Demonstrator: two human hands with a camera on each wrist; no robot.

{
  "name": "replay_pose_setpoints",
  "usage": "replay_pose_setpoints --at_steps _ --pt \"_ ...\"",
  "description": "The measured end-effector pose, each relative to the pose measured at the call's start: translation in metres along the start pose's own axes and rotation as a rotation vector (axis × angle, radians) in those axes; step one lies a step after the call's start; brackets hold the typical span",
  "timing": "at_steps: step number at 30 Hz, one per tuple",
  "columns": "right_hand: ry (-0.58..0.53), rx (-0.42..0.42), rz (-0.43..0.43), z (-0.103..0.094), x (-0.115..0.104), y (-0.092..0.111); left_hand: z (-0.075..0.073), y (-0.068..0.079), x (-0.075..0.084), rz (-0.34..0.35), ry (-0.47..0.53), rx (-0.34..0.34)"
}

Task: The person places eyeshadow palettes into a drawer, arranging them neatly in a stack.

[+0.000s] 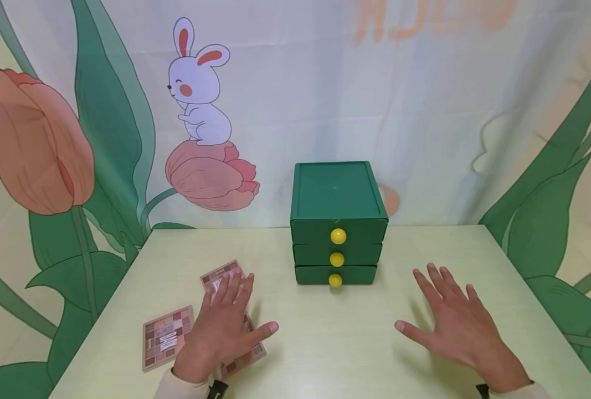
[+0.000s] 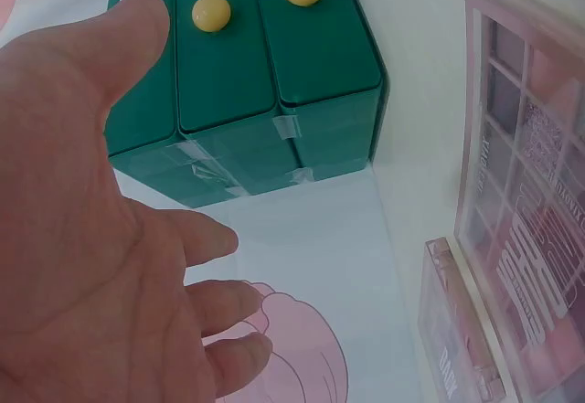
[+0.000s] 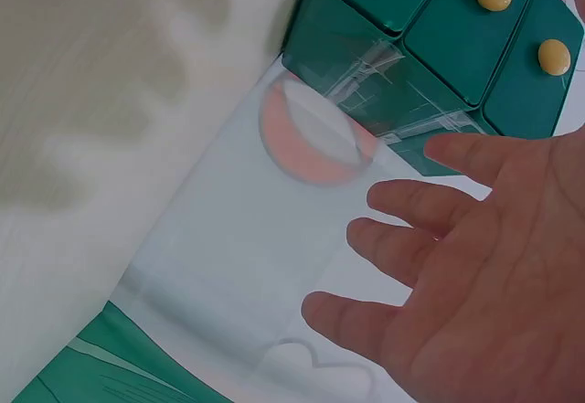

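Observation:
My left hand (image 1: 222,330), fingers spread and palm down, is over the left part of the table and holds nothing. Beneath and beside it lie eyeshadow palettes: one at the left (image 1: 168,338), one further back by the fingertips (image 1: 212,279), and one partly hidden under the hand (image 1: 252,354). The left wrist view shows a palette (image 2: 539,193) close up, with a clear lid. On the right, my right hand (image 1: 460,327) hangs above the table with fingers spread, nothing in it. A green three-drawer box (image 1: 340,191) with yellow round knobs stands between and beyond the hands, all drawers pushed in.
The pale table (image 1: 335,343) ends at a printed cloth backdrop (image 1: 295,111) with a rabbit and tulips, right behind the drawer box. Clear tape strips (image 3: 370,65) run across the box's side.

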State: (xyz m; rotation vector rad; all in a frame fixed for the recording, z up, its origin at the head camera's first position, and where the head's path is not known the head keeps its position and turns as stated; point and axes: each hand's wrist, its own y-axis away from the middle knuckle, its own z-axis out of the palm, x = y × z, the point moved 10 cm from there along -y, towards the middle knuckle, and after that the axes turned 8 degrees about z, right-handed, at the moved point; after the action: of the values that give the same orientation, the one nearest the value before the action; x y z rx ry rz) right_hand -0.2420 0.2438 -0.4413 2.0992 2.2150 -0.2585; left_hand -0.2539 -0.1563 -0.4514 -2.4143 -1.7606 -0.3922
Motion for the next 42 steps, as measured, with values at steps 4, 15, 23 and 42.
replay_pose_setpoints --at_steps 4,15,23,42 --pt "-0.014 0.012 0.007 -0.003 0.0 -0.001 -0.002 0.0 0.001 0.025 0.001 0.035" --pt "-0.135 0.112 0.001 -0.016 0.0 -0.003 -0.011 -0.002 0.008 0.081 0.025 0.105" --pt "-0.291 0.15 0.014 -0.016 -0.004 -0.005 -0.005 0.001 0.007 0.064 0.082 0.065" --pt "-0.538 0.276 -0.058 -0.043 -0.023 -0.023 -0.001 -0.002 0.012 0.044 0.168 0.074"
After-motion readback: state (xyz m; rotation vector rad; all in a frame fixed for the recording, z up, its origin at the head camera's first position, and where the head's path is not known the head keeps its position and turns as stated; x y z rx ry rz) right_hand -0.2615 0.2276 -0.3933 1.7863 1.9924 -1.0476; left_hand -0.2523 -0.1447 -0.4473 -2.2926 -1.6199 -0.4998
